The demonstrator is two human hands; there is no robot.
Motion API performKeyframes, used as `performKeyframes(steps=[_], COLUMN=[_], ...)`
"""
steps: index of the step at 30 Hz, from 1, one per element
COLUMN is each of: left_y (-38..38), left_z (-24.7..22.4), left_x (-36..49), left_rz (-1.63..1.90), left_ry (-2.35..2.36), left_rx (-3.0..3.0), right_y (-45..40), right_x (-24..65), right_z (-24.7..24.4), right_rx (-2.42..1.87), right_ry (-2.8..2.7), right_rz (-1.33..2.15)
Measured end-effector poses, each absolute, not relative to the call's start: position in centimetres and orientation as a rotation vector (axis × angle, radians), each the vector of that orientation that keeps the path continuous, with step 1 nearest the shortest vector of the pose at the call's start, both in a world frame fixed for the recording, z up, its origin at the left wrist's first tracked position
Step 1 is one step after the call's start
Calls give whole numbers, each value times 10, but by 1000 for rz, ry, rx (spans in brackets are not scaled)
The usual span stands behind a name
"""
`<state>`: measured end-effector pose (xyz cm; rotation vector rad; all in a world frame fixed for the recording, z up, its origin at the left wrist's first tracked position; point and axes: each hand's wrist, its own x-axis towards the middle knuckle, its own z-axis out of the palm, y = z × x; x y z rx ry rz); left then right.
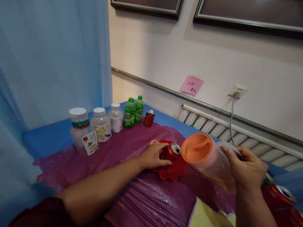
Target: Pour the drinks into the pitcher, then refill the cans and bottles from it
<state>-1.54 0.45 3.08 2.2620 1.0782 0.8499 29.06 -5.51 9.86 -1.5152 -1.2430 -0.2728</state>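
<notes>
Person's L hand (152,156) is clamped on an open-topped red can (168,154) near mid-view, thumb on the near side, index finger on the far side; other fingers mostly hidden, can't tell how they sit. Can is w/ a wavy-edged red piece (171,173); can't tell if that's under it or around it. Taking the can as clock ctr: R hand (248,167) is out btwn 3 & 4 o'clock, gripping a clear pitcher (220,167), thumb along its top, fingers wrapped round the back. Pitcher is tilted, orange lid (197,151) at 3 o'clock, right up by the can's rim; contact or not, can't tell. Second red can (149,119) stands upright at 11, well apart from the hands. Two green bottles (129,114), caps on, are btwn 10 & 11; three clear jars w/ white caps (101,126) run from approx 10 down past 9. More cans (285,195) at 4, partly behind R forearm. Yellow cloth-like item (205,214) at 5, cut off by bottom edge. Purple plastic sheet (142,195) lies crumpled over a blue surface (44,137). Pink note (192,85) on wall btwn 12 & 1.
</notes>
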Motion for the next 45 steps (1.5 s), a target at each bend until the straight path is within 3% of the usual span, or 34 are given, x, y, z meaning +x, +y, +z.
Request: performKeyframes(steps=[45], left_y=[5], left_z=[29], left_x=[-17], left_rz=[820], left_ry=[1041], left_rx=[2256], right_y=[-59], right_x=[288], right_z=[98], right_rx=[-1522], right_ry=[-1243], right_rz=[-325])
